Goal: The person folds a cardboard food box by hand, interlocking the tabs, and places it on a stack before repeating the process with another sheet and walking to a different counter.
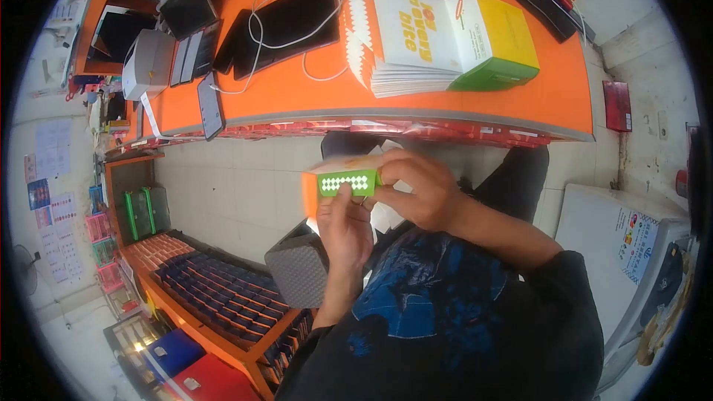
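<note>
In front of my chest I hold a printed food carton (328, 175) with an orange side and a green panel patterned in white diamonds. My left hand (345, 230) grips it from below, its thumb pressed on the green panel. With closed fingers, my right hand (420, 186) pinches the carton's right end; its top edge is slightly blurred. Beyond my hands, on the orange table (282, 89), lies a stack of flat white and orange printed cartons (412, 26). Against the stack's right side is a yellow and green carton (505, 37).
A black tablet (293, 18), a phone (211, 106), tangled white cables and a small white printer (146, 64) lie on the table's left. A dark handheld device (538, 4) is at the back right. A grey textured seat (298, 269) stands by my left arm; a white cabinet (601, 252) at right.
</note>
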Demonstrator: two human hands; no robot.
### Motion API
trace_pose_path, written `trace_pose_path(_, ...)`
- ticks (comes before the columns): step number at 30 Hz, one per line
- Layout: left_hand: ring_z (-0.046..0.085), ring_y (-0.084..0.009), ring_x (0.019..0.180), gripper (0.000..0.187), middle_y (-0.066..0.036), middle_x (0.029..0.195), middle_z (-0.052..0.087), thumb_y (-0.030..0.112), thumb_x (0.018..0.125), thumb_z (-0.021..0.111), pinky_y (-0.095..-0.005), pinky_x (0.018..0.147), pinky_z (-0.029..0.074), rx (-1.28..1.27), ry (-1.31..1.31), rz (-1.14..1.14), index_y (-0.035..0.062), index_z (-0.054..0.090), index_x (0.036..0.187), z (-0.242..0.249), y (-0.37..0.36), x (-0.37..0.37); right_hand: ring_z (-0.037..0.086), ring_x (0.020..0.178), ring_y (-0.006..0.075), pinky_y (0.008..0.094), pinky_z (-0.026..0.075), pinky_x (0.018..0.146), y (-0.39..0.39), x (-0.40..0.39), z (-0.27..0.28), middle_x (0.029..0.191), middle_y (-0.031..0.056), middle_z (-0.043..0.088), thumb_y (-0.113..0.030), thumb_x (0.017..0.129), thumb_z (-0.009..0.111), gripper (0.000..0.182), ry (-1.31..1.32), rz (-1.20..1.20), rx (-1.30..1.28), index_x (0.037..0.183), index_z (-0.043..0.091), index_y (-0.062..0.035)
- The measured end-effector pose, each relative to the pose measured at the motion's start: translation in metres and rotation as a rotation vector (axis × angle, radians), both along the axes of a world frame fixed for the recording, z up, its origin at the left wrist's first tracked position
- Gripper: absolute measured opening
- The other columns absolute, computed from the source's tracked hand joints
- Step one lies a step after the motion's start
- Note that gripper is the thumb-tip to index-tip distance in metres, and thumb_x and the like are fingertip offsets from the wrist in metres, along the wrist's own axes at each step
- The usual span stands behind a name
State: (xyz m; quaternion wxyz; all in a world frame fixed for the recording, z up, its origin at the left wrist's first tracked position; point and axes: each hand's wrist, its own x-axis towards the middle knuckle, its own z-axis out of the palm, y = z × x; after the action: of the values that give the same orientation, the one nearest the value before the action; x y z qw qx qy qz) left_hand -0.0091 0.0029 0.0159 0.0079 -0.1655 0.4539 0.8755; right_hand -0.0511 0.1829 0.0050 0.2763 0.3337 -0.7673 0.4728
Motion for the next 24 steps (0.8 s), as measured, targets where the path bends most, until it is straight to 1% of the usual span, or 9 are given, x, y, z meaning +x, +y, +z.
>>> trace_pose_path(2, 0.074, -0.0228, 0.111, 0.02, -0.013, 0.127, 0.075, 0.011, 0.114, 0.058, -0.0405, 0.099, 0.06, 0.073, 0.115, -0.043, 0.0015, 0.07, 0.128, -0.009, -0.002, 0.004, 0.074, 0.11, 0.0315, 0.0402, 0.066, 0.087, 0.001, -0.001, 0.001, 0.106, 0.0115, 0.071, -0.013, 0.082, 0.082, 0.019, 0.021, -0.016, 0.042, 0.099, 0.079, -0.0045)
trace_pose_path(6, 0.074, -0.0193, 0.102, 0.018, -0.011, 0.116, 0.078, 0.012, 0.113, 0.061, -0.0349, 0.091, 0.059, 0.023, 0.12, -0.017, 0.0008, 0.074, 0.119, -0.007, -0.001, 0.003, 0.075, 0.115, 0.0349, 0.0423, 0.066, 0.088, -0.001, 0.001, -0.006, 0.102, 0.0128, 0.071, -0.014, 0.082, 0.085, 0.025, 0.047, -0.003, 0.026, 0.103, 0.077, -0.0022)
trace_pose_path(8, 0.072, -0.0142, 0.094, 0.017, -0.01, 0.109, 0.08, 0.011, 0.111, 0.066, -0.0292, 0.084, 0.056, -0.118, 0.087, 0.016, -0.0017, 0.077, 0.115, -0.013, -0.005, 0.004, 0.076, 0.118, 0.036, 0.0433, 0.066, 0.089, -0.004, 0.006, -0.01, 0.099, 0.0136, 0.072, -0.011, 0.083, 0.087, 0.028, -0.167, 0.027, -0.041, 0.105, 0.073, -0.0001)
trace_pose_path(9, 0.072, -0.0142, 0.094, 0.017, -0.01, 0.109, 0.08, 0.011, 0.111, 0.066, -0.0292, 0.084, 0.056, -0.118, 0.087, 0.016, -0.0017, 0.077, 0.115, -0.012, -0.005, 0.005, 0.076, 0.118, 0.036, 0.0433, 0.066, 0.089, -0.003, 0.006, -0.009, 0.099, 0.0136, 0.072, -0.011, 0.083, 0.087, 0.028, -0.167, 0.027, -0.041, 0.105, 0.073, -0.0001)
trace_pose_path(11, 0.07, -0.011, 0.091, 0.019, -0.01, 0.11, 0.08, 0.01, 0.11, 0.069, -0.0264, 0.083, 0.054, -0.477, 0.152, 0.015, -0.0046, 0.078, 0.118, -0.011, -0.005, 0.007, 0.076, 0.121, 0.0327, 0.0416, 0.063, 0.091, 0.0, 0.003, -0.006, 0.106, 0.0166, 0.076, -0.008, 0.087, 0.087, 0.027, -0.12, 0.017, 0.031, 0.108, 0.073, 0.0005)
trace_pose_path(15, 0.07, -0.0108, 0.095, 0.023, -0.011, 0.113, 0.08, 0.01, 0.109, 0.071, -0.0254, 0.086, 0.053, -0.604, 0.14, -0.021, -0.0065, 0.076, 0.124, -0.001, -0.006, 0.007, 0.077, 0.114, 0.0336, 0.0428, 0.064, 0.091, -0.002, 0.0, -0.002, 0.095, 0.0147, 0.073, -0.005, 0.089, 0.084, 0.022, -0.092, -0.024, 0.022, 0.105, 0.071, -0.0007)
trace_pose_path(18, 0.072, -0.0118, 0.096, 0.022, -0.01, 0.112, 0.08, 0.007, 0.108, 0.071, -0.0251, 0.09, 0.054, -0.592, 0.187, -0.118, -0.0074, 0.076, 0.124, -0.003, -0.009, 0.007, 0.075, 0.102, 0.032, 0.0439, 0.06, 0.088, -0.002, -0.002, -0.002, 0.094, 0.0145, 0.074, -0.006, 0.093, 0.081, 0.016, -0.238, -0.008, -0.07, 0.106, 0.073, -0.001)
trace_pose_path(20, 0.073, -0.0129, 0.1, 0.023, -0.012, 0.113, 0.08, 0.002, 0.107, 0.072, -0.0262, 0.095, 0.056, -0.532, 0.108, -0.138, -0.0082, 0.074, 0.127, -0.002, -0.003, 0.005, 0.07, 0.093, 0.0314, 0.0438, 0.057, 0.085, -0.001, -0.004, -0.002, 0.095, 0.0148, 0.074, -0.008, 0.097, 0.078, 0.011, -0.519, 0.042, -0.231, 0.105, 0.075, -0.0007)
trace_pose_path(24, 0.073, -0.014, 0.106, 0.023, -0.013, 0.117, 0.079, -0.001, 0.106, 0.071, -0.0276, 0.098, 0.057, -0.57, 0.032, -0.142, -0.0083, 0.073, 0.128, -0.008, -0.006, 0.003, 0.07, 0.093, 0.0321, 0.0432, 0.056, 0.083, -0.007, 0.006, -0.004, 0.096, 0.015, 0.074, -0.01, 0.1, 0.076, 0.012, -0.774, 0.079, -0.384, 0.104, 0.076, 0.0009)
